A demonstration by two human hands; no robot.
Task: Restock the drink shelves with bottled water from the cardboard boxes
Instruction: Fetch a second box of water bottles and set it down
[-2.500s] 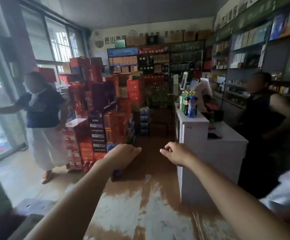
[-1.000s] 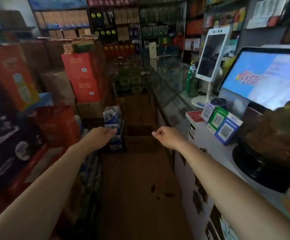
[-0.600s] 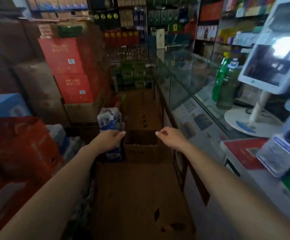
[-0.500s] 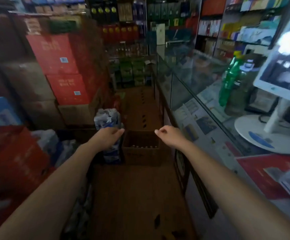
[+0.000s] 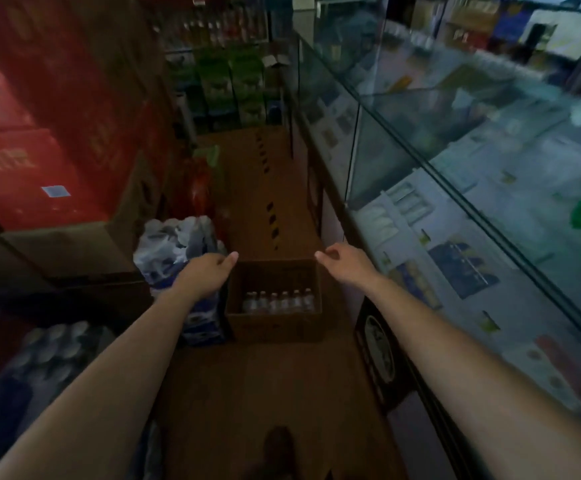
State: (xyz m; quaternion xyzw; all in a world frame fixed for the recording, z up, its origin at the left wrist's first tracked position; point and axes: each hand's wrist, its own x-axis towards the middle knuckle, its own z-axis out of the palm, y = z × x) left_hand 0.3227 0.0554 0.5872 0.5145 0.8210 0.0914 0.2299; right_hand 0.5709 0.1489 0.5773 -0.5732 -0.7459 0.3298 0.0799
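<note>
Cardboard box [image 5: 275,329]: one, open, on the floor [image 5: 265,386] ahead.
Water bottles [image 5: 278,301]: six caps visible in one row inside.
Left hand [image 5: 206,275]: loosely curled, empty.
Right hand [image 5: 346,265]: loosely curled, empty.
Beside box: wrapped bottle pack [image 5: 181,251] left, glass tabletop [image 5: 472,188] right.

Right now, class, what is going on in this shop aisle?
A person stands in a narrow aisle beside a glass counter, both arms stretched toward an open cardboard box on the floor. A row of water bottles stands inside it. The left hand and right hand hang above the box with loosely curled fingers, holding nothing. A wrapped bottle pack stands left of the box.
</note>
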